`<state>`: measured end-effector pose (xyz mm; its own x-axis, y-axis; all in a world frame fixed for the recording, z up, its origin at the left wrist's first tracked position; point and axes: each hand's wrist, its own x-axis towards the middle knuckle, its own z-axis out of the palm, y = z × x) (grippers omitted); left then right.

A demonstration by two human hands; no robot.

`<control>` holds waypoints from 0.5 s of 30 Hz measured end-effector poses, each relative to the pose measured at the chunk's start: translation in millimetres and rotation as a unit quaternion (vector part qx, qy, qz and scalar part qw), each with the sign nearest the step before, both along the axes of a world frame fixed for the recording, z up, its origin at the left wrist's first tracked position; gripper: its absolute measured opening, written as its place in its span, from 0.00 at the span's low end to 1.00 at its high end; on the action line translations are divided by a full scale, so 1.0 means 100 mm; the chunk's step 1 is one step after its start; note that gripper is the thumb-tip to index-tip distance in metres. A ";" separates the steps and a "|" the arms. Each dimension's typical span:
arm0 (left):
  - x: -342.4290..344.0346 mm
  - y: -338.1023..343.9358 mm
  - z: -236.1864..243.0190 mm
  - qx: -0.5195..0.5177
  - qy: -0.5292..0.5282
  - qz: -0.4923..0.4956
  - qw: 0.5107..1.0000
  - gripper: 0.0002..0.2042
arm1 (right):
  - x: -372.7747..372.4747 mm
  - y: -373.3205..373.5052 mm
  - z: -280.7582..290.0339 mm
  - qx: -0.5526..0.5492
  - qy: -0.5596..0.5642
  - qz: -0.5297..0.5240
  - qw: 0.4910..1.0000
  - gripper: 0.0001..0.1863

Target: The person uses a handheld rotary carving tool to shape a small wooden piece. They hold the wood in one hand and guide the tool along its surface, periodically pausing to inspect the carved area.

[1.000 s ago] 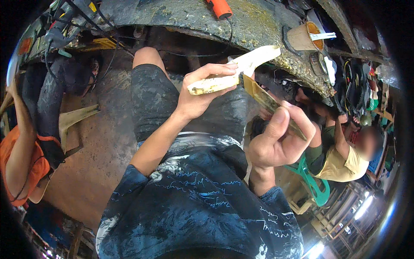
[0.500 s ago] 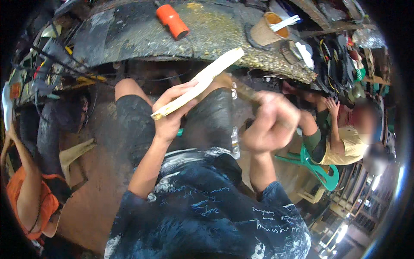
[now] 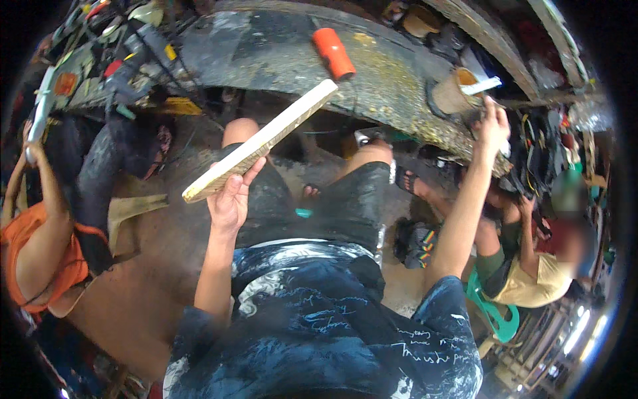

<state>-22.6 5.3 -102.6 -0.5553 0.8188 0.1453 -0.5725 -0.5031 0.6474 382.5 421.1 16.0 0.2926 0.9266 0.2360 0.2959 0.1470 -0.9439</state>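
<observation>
My left hand (image 3: 230, 199) grips a long, pale, flat piece (image 3: 266, 136) near its lower end, thumb and fingers on its side. This piece slants up to the right over my lap; its top is cream and its side has a brown grain. My right arm is stretched to the right end of the bench. There my right hand (image 3: 492, 130) has its fingers bent together, just below a brown cup (image 3: 452, 93) with a white stick (image 3: 482, 86) in it. What the right fingers hold, if anything, is too small to make out.
An orange cylinder (image 3: 334, 54) lies on the stained workbench (image 3: 279, 50). Cables and tools (image 3: 133, 70) crowd the left. A person in orange (image 3: 46, 259) sits left, and another in a yellow top (image 3: 531, 286) on a green chair (image 3: 502, 322) at right. Dark sandals (image 3: 415, 243) lie on the floor.
My right hand has gone from above my lap out to the cup on the bench's right. A blurred brown thing by it no longer shows. The left hand has tilted the pale piece, showing its side.
</observation>
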 end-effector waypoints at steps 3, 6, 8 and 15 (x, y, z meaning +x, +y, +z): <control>-0.13 -0.18 -0.06 -0.042 0.017 0.001 0.999 0.22 | -0.07 -0.06 0.05 0.003 0.021 -0.017 1.000 0.17; -0.15 -0.27 -0.14 -0.041 0.030 0.014 0.999 0.23 | -0.35 -0.41 0.09 0.123 -0.139 -0.208 0.960 0.26; -0.15 -0.29 -0.19 -0.026 0.038 0.018 0.999 0.21 | -0.71 -0.82 0.01 0.174 -0.153 -0.127 0.964 0.26; -0.06 -0.37 -0.22 -0.034 0.007 0.019 0.999 0.18 | -2.45 -0.93 -0.20 0.018 -0.378 0.261 0.888 0.42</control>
<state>-28.4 -31.4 -124.8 -0.5852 0.8050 0.0976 -0.5438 -0.4788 0.6892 137.9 327.8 -3.7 -0.4296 0.8771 0.2146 0.7258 0.4768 -0.4959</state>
